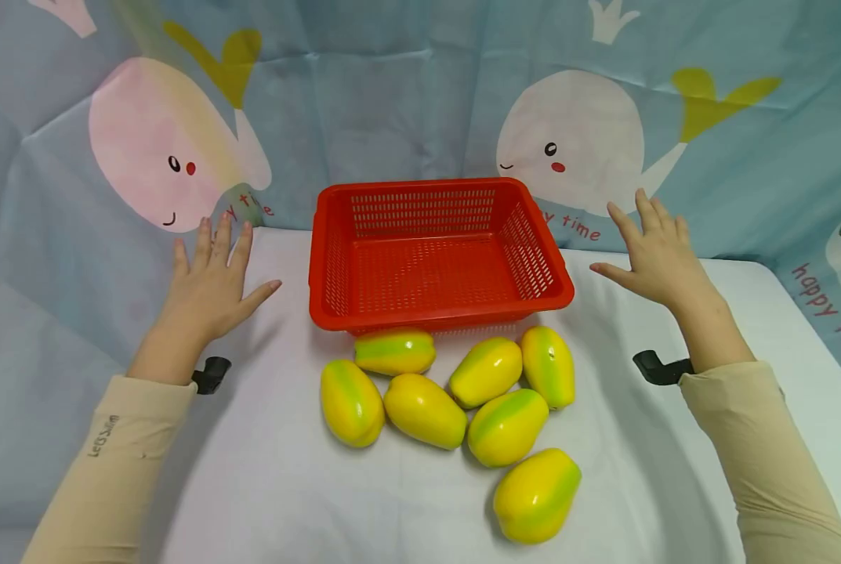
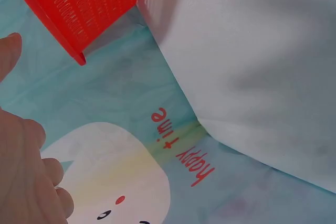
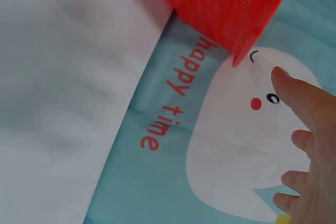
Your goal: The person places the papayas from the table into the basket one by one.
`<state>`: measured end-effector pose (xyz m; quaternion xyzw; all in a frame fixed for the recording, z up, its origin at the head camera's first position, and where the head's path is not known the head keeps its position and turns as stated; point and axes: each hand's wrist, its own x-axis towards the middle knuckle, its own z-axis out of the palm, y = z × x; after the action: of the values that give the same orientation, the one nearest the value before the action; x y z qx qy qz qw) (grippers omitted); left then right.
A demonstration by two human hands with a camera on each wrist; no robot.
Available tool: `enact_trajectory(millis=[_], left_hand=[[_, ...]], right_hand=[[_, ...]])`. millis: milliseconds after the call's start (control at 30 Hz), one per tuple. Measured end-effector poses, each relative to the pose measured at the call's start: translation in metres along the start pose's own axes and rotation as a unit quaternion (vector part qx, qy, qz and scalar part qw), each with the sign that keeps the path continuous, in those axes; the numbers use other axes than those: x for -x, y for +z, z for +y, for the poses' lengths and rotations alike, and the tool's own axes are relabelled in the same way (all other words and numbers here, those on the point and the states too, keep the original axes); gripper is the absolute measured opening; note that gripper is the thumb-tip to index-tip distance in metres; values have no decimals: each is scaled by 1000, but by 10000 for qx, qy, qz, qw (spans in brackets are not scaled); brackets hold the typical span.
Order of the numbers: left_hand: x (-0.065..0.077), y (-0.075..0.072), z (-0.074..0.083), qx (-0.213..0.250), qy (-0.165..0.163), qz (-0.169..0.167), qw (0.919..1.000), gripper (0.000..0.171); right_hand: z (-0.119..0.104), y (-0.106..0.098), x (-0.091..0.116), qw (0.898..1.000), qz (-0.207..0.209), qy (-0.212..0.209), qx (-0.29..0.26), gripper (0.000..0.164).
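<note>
A red plastic basket (image 1: pixel 427 321) with slotted walls stands at the back of the table, and nothing lies inside it. Several yellow-green papayas (image 1: pixel 425 411) lie in front of it; the nearest papaya (image 1: pixel 537 496) sits apart at the lower right. To the left of the basket, my left hand (image 1: pixel 212 282) hovers with fingers spread, holding nothing. My right hand (image 1: pixel 656 254) is raised to the basket's right, its fingers also spread around nothing. Both wrist views show part of the basket wall (image 2: pixel 94 3), beyond the thumb of each hand.
A white cloth (image 1: pixel 286 486) covers the table. Behind it hangs a blue curtain (image 1: pixel 392 94) printed with whales and red lettering. A black wrist mount (image 1: pixel 212 375) is on the left wrist, and another black mount (image 1: pixel 660 368) is on the right.
</note>
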<state>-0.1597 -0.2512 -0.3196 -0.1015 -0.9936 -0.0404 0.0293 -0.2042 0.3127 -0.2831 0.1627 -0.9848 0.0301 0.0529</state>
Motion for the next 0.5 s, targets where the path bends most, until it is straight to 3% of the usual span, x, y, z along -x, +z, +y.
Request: enact_trajectory(millis=[300, 500], left_hand=[[-2, 4, 5, -65, -19, 68, 10000, 83], [-1, 6, 27, 255, -49, 286, 9993, 79]], right_hand=[[1, 6, 0, 10000, -9, 8, -59, 87], [-2, 9, 4, 9997, 101, 54, -237, 87]])
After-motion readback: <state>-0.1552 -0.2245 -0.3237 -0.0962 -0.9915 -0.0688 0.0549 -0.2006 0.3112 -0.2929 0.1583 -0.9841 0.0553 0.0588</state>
